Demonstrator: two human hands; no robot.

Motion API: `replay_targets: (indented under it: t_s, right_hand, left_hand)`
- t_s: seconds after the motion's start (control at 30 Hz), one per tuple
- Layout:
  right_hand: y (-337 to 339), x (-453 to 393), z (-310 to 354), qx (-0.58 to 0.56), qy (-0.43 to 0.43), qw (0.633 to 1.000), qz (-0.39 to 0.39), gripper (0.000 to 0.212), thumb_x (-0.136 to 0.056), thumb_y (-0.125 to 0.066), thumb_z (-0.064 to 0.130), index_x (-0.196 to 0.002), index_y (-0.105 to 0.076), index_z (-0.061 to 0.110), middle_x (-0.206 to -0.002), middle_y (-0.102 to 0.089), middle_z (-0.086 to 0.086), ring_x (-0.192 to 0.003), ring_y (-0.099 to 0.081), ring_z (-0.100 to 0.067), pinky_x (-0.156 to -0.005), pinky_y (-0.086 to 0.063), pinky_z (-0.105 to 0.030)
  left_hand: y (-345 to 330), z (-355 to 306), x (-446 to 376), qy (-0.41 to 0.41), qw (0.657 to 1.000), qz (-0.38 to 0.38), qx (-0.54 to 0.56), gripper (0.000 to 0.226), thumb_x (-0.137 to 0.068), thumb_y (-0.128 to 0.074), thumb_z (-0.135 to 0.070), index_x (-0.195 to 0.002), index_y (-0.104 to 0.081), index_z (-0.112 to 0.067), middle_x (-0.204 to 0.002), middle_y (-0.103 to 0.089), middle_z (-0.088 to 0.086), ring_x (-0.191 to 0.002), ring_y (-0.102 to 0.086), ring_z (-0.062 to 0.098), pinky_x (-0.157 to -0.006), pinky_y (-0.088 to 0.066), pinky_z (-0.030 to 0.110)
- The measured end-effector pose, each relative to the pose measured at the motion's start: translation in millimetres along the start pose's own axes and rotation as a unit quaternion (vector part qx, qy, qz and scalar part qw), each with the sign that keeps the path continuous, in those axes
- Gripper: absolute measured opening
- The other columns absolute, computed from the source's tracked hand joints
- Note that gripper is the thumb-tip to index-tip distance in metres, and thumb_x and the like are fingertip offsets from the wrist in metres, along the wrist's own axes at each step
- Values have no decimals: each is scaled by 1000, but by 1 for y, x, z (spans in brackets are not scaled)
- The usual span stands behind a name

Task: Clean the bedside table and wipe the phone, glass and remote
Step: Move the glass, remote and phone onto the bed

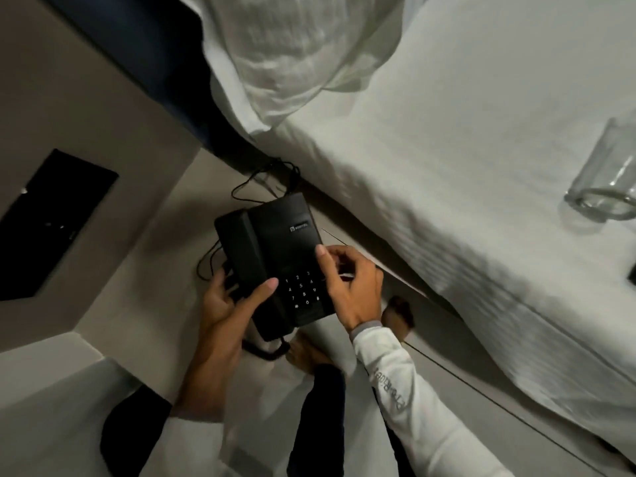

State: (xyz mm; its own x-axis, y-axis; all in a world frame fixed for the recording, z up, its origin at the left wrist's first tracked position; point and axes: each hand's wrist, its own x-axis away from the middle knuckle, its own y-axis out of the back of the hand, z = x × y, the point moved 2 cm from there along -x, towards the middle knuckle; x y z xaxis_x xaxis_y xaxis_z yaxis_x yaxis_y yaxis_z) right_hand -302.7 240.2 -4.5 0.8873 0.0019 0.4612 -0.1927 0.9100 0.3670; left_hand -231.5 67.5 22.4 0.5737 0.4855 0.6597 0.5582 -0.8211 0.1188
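Clear glass [605,182] lies on bed [447,166].

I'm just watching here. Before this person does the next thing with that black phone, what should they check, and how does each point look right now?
1. Phone held on both sides: ok, left hand and right hand grip it.
2. Handset seated in its cradle: ok.
3. Cords slack, not pulled tight: ok.
4. Wiping cloth in hand: not ok, none visible.
5. Glass safe: not ok, lying on its side on the bed.
6. Remote located: cannot tell.
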Motion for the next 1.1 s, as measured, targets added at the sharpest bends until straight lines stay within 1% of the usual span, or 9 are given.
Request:
replay_targets:
  t_s: [0.1, 0.3, 0.37, 0.47, 0.53, 0.67, 0.87, 1.0, 1.1]
  right_hand:
    - [31, 10, 20, -78, 57, 990, -101, 30, -91, -67, 44, -91, -75, 15, -80, -73, 2, -73, -68, -10, -69, -52, -19]
    - [103, 15, 62, -170, 88, 949, -249, 31, -94, -63, 34, -100, -78, 8, -84, -76, -5, -75, -70, -10, -65, -56, -26]
    - [128, 2, 75, -202, 69, 933, -289, 28, -98, -61, 28, -110, -77, 9, -98, -79, -5, -90, -74, -12, -76, -61, -34]
    - [161, -35, 88, -208, 43, 923, -320, 32, -102, -53, 15, -129, -69, 9, -122, -75, -3, -113, -69, -11, -97, -57, -36]
    - [178, -67, 94, -169, 24, 928, -330, 38, -98, -47, 15, -130, -68, 13, -120, -76, -2, -111, -69, -15, -98, -55, -39]
    - [195, -113, 97, -108, -5, 952, -286, 36, -90, -42, 5, -112, -69, 12, -91, -75, -7, -84, -65, -27, -79, -53, -37]
    - [172, -123, 106, -107, 0, 958, -265, 45, -94, -44, -1, -138, -51, 8, -105, -66, 2, -89, -57, -17, -75, -41, -14]
    - [163, -116, 105, -106, 8, 958, -267, 54, -96, -48, 10, -149, -41, 8, -142, -60, -7, -128, -56, -23, -102, -38, -14]
    - [140, -96, 113, -53, 65, 962, -261, 69, -95, -47, 24, -157, -24, 4, -163, -32, -15, -152, -29, -29, -126, -19, -31]
  left_hand:
    - [-23, -43, 17, -66, 996, 40, -41, 77, -63, -84, -11, -136, -60, -16, -122, -74, 1, -110, -72, 15, -78, -61, 20]
    - [-91, -133, 48, -207, 964, 127, -107, 74, -57, -84, -18, -128, -65, -20, -110, -78, -15, -100, -73, 2, -81, -57, 13]
    - [-135, -157, 44, -256, 943, 177, -121, 66, -63, -85, -19, -126, -67, -25, -105, -78, -20, -98, -72, -2, -83, -55, 12]
    - [-205, -177, 16, -309, 912, 220, -154, 58, -79, -86, -17, -132, -65, -18, -119, -76, -5, -107, -72, 7, -96, -57, 26]
    - [-247, -182, -10, -316, 901, 238, -177, 46, -85, -80, -21, -129, -66, -20, -118, -76, -2, -107, -73, 9, -99, -58, 34]
    - [-294, -189, -45, -332, 892, 227, -208, 38, -89, -73, -32, -125, -70, -20, -111, -78, -5, -102, -74, 9, -97, -59, 41]
    - [-300, -191, -71, -348, 885, 229, -208, 43, -94, -65, -42, -133, -65, -23, -119, -76, -4, -110, -72, 13, -99, -58, 44]
    - [-289, -192, -66, -371, 860, 227, -266, 58, -101, -57, -39, -151, -47, -12, -149, -58, 4, -139, -53, 13, -119, -40, 33]
    - [-249, -189, -47, -396, 856, 179, -280, 54, -105, -51, -33, -153, -43, -9, -158, -46, 7, -148, -39, 14, -123, -28, 24]
